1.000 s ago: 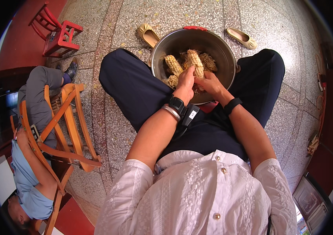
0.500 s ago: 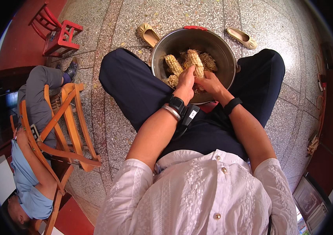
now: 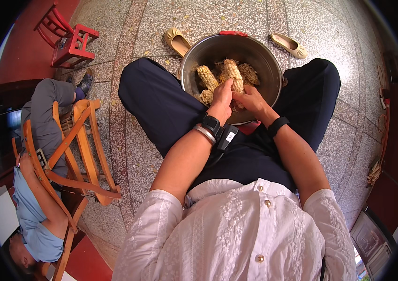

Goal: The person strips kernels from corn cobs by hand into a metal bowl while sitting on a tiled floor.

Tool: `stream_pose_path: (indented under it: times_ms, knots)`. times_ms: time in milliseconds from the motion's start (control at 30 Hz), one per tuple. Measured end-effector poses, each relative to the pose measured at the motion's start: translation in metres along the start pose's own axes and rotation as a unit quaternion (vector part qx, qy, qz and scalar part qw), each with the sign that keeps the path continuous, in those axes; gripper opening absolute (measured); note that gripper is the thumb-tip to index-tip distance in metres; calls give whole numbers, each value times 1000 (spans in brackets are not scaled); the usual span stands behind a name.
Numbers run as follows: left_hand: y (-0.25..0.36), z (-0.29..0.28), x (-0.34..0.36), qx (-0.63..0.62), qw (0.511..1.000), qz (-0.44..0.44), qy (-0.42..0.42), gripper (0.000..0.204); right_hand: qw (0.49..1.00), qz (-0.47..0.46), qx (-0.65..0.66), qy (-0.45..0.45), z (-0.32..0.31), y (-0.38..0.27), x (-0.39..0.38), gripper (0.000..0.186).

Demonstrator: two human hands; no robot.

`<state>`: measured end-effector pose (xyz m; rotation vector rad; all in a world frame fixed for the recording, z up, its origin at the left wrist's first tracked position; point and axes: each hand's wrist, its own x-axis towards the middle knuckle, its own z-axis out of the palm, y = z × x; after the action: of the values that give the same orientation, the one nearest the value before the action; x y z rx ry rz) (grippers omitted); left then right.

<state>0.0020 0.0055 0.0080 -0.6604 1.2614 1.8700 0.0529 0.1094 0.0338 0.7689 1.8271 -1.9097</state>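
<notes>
A large steel bowl (image 3: 260, 50) sits on the floor between my knees, holding several corn cobs. Both hands grip one pale yellow cob (image 3: 233, 75) over the bowl. My left hand (image 3: 222, 97) holds its lower part with the thumb pressed on the kernels. My right hand (image 3: 250, 99) grips the cob from the right side. Another cob (image 3: 207, 77) lies in the bowl to the left, and a darker stripped cob (image 3: 249, 72) lies to the right. A black band and a silver bangle are on my left wrist, a black band on my right.
Two tan flat shoes (image 3: 177, 41) (image 3: 290, 45) lie on the speckled stone floor beside the bowl. A person (image 3: 37, 140) sits in a wooden folding chair (image 3: 81, 154) at my left. A small red stool (image 3: 70, 40) stands at the far left.
</notes>
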Motion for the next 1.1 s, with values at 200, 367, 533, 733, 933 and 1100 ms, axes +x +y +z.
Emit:
stream_pose_path:
  times_ms: [200,367,533,733,933,1100]
  knots:
    - [2,1,-2,1,1000,0,2,32,1000,-4,-5,8,2,-5,-4,28]
    - [2,1,-3,2,1000,1,-1,32,1000,-10,0,-1,1,-3,-3,28]
    - [1,0,-2,-2,1000,0,-5,32,1000,-9,7,-2,1,-1,-2,28]
    - [0,-1,0,3,1000,-1,-5,32,1000,-4,0,3,1,-1,-1,27]
    - [1,-1,0,1,1000,2,-5,34,1000,-4,0,0,0,-3,-2,27]
    - [-1,-2,2,-3,1000,5,-5,35,1000,-8,1,4,1,-3,-3,28]
